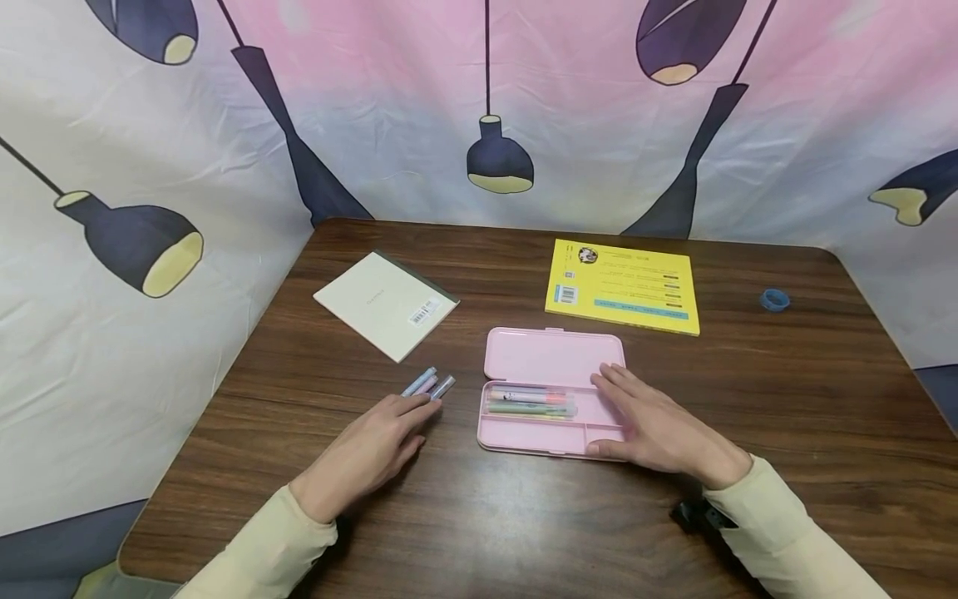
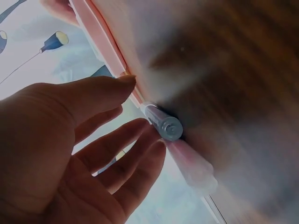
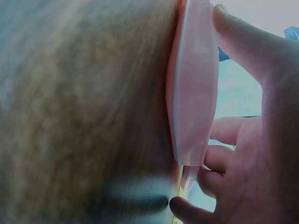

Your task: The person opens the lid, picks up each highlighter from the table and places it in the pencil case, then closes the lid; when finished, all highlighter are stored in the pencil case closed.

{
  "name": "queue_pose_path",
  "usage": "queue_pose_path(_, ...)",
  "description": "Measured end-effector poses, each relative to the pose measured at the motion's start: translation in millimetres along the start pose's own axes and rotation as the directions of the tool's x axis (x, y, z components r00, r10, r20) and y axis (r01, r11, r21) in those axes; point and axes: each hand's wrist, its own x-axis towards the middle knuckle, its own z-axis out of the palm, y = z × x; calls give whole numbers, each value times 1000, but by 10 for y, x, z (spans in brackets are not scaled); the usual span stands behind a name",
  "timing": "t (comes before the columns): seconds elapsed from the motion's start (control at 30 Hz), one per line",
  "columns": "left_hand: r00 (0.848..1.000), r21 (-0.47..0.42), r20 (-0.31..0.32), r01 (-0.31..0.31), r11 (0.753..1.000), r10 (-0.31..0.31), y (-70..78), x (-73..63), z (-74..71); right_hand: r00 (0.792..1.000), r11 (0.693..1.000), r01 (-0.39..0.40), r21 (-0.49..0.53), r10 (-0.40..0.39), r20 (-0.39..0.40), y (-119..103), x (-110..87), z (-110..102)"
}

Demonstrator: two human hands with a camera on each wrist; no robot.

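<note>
A pink pencil case (image 1: 527, 433) lies with its lid (image 1: 554, 356) folded back. Several pens (image 1: 527, 408) sit together in its larger compartment, green and pale ones among them. My right hand (image 1: 659, 424) rests spread over the case's right end, thumb at the front edge and fingers reaching toward the hinge. To the left, a few loose pens (image 1: 427, 383) lie on the table under the fingertips of my left hand (image 1: 370, 445). In the left wrist view, those fingertips touch a grey-ended pen (image 2: 168, 126) and a pinkish one (image 2: 191, 168), while the thumb stands apart.
A cream notebook (image 1: 385, 304) lies at the back left of the brown table (image 1: 479, 516). Behind the case is a yellow book (image 1: 624, 287), and a blue ring-shaped roll (image 1: 775, 299) stands farther right. Patterned fabric (image 1: 419, 125) hangs beyond the table's back edge.
</note>
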Motion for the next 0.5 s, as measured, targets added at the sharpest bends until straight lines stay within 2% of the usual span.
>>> queue_pose_path(0.23, 999, -25, 41, -9, 1000, 10, -20, 48, 12, 1000, 1000, 1, -4, -1, -3, 2, 3, 8)
queue_pose_path(0.5, 998, -7, 30, -48, 999, 48, -44, 77, 39, 1000, 1000, -3, 3, 3, -1, 5, 1, 11)
